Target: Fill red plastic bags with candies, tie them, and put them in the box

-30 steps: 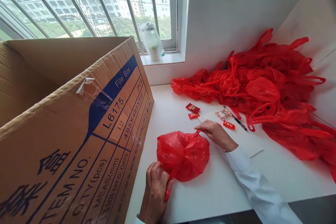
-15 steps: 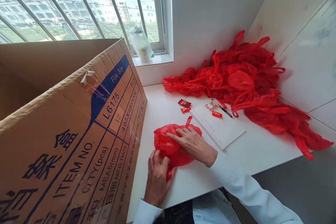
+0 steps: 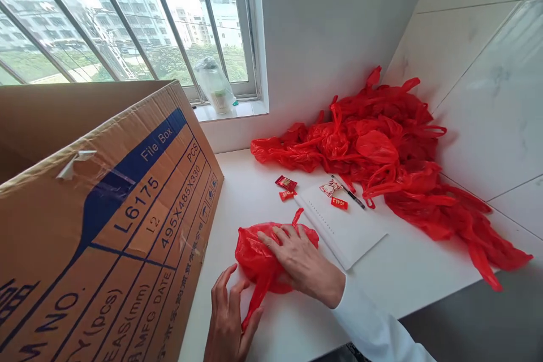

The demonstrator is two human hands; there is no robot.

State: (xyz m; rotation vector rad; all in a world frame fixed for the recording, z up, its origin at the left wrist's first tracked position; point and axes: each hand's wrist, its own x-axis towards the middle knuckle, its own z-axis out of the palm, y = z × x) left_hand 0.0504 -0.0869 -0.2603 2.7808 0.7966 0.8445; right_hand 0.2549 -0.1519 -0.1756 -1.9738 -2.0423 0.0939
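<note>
A red plastic bag (image 3: 254, 251) lies spread on the white table in front of me. My right hand (image 3: 294, 254) rests on its right part, fingers stretched out over the plastic. One handle loop sticks up beyond my right fingers, away from me. Another strip of the bag trails toward me and ends between the thumb and fingers of my left hand (image 3: 231, 314). That hand is open, its fingers apart and curved. Whether its thumb touches the strip I cannot tell.
A large cardboard box (image 3: 169, 203) stands at the left. Many red bags (image 3: 377, 141) are heaped along the back and right. A white notebook (image 3: 343, 232), a black pen (image 3: 354, 199) and several small red packets (image 3: 286, 182) lie between. A plastic-wrapped cup (image 3: 218, 93) stands on the windowsill.
My left hand has come off the bag's near edge, moving left and toward me, and its fingers have spread. My right hand stays on the bag. The view has shifted somewhat.
</note>
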